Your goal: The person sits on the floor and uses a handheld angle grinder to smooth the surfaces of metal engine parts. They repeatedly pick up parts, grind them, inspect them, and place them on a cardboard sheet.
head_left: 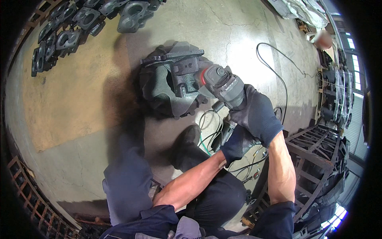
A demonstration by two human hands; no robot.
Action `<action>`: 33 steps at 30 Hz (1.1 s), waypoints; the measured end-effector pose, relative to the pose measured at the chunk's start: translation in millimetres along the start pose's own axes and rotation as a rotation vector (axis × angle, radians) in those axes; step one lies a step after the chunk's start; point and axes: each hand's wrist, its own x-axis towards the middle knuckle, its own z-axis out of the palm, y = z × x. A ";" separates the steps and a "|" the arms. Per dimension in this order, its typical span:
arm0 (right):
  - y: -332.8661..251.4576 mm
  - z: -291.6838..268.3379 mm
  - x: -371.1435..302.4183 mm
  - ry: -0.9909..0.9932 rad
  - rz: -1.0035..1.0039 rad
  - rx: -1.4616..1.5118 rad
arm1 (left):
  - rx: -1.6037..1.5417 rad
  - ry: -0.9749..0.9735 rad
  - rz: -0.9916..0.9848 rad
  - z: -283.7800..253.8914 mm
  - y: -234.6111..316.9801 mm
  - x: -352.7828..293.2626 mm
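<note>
A large dark metal casting [161, 81] with a flat flange and several openings rests on the floor ahead of me. Against its right side sits the head of a grey angle grinder [227, 85] with a red ring; its disc is blurred, so contact is hard to make out. My right hand [258, 111], in a dark glove, is closed round the grinder's body. Just below it, my left hand [240, 144], also gloved, is closed at the tool's rear; its fingers are partly hidden. A short side handle [217, 106] sticks out from the grinder toward me.
Several similar castings [133, 16] stand at the upper left, beside a brown sheet [71, 95] on the floor. A black cable [285, 85] curves across the right. Another cylindrical tool [227, 130] lies beneath my hands. Metal-framed racks [314, 155] stand right; a rusty grate [30, 191] is lower left.
</note>
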 end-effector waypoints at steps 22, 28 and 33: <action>0.7 -1.5 -0.8 0.007 -0.043 -0.013 | -0.287 0.088 -0.128 5.6 3.4 -4.4; -2.3 -5.9 1.7 -0.031 0.017 -0.003 | -0.061 -0.029 -0.037 -1.2 -5.6 -1.1; 1.8 -4.5 0.4 -0.021 -0.005 -0.003 | -0.420 -0.013 -0.094 0.4 -9.2 2.5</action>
